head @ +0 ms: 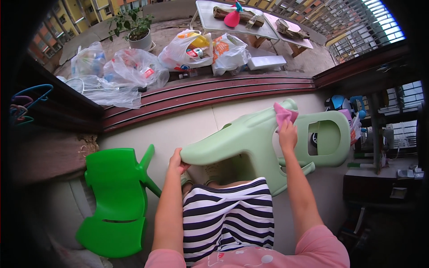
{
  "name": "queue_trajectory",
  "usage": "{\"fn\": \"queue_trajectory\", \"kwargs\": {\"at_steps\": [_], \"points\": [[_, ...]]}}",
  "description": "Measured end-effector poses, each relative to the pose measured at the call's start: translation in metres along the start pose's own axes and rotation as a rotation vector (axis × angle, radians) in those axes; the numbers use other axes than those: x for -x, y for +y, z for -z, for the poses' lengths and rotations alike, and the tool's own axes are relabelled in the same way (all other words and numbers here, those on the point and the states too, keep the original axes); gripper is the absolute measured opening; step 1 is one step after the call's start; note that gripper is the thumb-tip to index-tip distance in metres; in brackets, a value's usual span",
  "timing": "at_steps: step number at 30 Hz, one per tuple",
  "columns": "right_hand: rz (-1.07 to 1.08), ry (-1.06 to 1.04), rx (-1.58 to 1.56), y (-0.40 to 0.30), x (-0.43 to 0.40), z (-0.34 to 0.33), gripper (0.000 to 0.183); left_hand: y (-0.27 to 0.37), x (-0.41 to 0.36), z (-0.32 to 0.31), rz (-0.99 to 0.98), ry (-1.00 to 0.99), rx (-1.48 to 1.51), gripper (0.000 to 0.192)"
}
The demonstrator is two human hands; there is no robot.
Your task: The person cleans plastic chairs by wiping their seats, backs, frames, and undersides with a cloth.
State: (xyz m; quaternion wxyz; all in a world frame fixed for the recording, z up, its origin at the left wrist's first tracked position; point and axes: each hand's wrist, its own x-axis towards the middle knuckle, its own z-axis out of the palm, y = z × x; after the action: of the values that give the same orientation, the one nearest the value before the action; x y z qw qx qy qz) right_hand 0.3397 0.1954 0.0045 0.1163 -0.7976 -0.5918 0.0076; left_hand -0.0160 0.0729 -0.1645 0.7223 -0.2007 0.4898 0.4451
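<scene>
A pale green plastic chair (pixel 241 134) is tipped on its side before me, its legs pointing left and its armrest toward the upper right. My left hand (pixel 177 161) grips the end of one leg at the left. A pink cloth (pixel 285 114) is bunched in my right hand (pixel 288 135) and lies against the armrest near its rounded end. The chair's backrest (pixel 343 140), with a large cut-out, extends to the right. A bright green plastic chair (pixel 117 191) is to my left, beside my forearm.
Dark red window tracks (pixel 207 93) cross in front. Beyond them are filled plastic bags (pixel 187 50), a potted plant (pixel 139 37), a white table (pixel 207 16) with a log and a pink spray bottle (pixel 232 18), and a white foam box (pixel 267 62). Dark shelving (pixel 375 187) is at right.
</scene>
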Motion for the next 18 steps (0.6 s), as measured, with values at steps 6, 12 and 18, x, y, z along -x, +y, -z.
{"fn": "queue_trajectory", "kwargs": {"at_steps": [6,12,18], "points": [[-0.487,-0.072,-0.689,0.014,0.002,-0.030,0.045,-0.011,0.010,-0.007,-0.033,-0.116,0.008,0.034],[-0.519,-0.068,-1.247,0.022,0.034,0.019,0.042,0.002,0.068,-0.006,-0.257,-0.263,-0.104,0.039],[-0.649,0.042,-1.758,0.061,0.088,0.010,0.035,0.004,0.134,-0.027,-0.429,-0.398,-0.236,0.056]]}}
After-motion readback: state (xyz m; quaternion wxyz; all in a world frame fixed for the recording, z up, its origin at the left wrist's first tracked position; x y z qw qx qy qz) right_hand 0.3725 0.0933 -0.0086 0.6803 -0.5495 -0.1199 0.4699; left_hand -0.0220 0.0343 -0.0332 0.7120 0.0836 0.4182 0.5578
